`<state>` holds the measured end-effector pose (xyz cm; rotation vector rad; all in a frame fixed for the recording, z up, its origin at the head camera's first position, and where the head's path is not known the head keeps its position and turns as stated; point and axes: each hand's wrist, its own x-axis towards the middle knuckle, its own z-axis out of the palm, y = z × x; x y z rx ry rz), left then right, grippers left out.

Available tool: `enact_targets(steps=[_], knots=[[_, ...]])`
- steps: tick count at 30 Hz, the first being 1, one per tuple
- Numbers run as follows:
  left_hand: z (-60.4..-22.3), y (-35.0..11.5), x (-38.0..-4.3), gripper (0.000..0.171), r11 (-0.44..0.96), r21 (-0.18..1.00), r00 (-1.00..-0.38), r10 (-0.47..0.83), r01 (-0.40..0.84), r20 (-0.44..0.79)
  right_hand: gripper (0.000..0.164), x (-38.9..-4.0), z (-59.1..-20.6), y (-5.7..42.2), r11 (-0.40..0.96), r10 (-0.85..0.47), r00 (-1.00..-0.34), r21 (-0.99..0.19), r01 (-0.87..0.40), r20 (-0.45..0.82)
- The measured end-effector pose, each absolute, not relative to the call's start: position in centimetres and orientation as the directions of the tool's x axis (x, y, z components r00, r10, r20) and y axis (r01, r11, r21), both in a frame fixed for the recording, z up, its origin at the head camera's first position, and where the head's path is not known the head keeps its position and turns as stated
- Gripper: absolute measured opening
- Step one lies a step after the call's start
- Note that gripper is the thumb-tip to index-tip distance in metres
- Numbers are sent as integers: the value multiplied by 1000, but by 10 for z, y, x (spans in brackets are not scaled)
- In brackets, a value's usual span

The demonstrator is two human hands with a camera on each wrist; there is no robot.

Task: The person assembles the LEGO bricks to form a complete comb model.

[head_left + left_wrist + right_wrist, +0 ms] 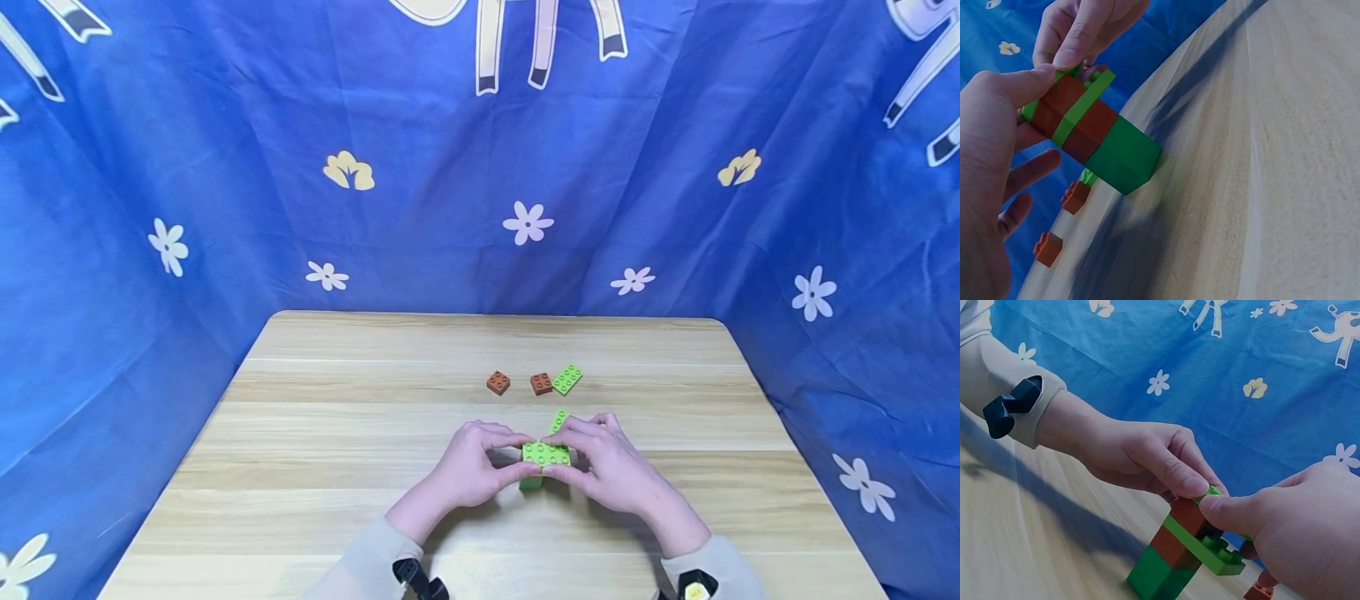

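Note:
A stacked tower of toy building bricks stands on the table between both hands. Its bottom is a dark green block (1124, 154); above come a brown brick (1090, 134), a light green plate (1200, 547) that juts out to one side, and another brown brick (1186, 515). On top lies a light green studded plate (546, 454). My left hand (480, 464) pinches one end of this top plate between thumb and fingers. At its other end my right hand (611, 467) grips it the same way, the thumbs nearly meeting at the front edge.
Behind the tower, a loose brown brick (498, 382) lies on the wooden table (337, 467). To its right are a second brown brick (541, 383) and a light green plate (567, 379), close together. A blue patterned cloth (420, 208) hangs behind and beside the table.

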<state>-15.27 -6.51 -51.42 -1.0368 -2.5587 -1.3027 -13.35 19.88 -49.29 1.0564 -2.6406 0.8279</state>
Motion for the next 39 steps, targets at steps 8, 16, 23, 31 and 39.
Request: enact_targets(steps=[8,16,23,31,39], knots=[[-512,-64,-151,43,430,642,-746,558,634,363,35,-133,-498,200,590,-576,-728,-427,-685,373],[-512,-63,-148,42,419,602,-713,571,679,407,34,-129,-502,197,597,-578,-709,-382,-705,403],[-512,-65,-147,44,434,585,-715,554,685,426,34,-127,-502,197,604,-578,-706,-366,-708,410],[-511,-68,-149,43,426,620,-737,532,659,417,36,-127,-502,196,606,-578,-705,-364,-708,411],[-509,-73,-156,37,418,640,-753,491,645,439,38,-126,-501,195,607,-578,-709,-367,-705,405]])
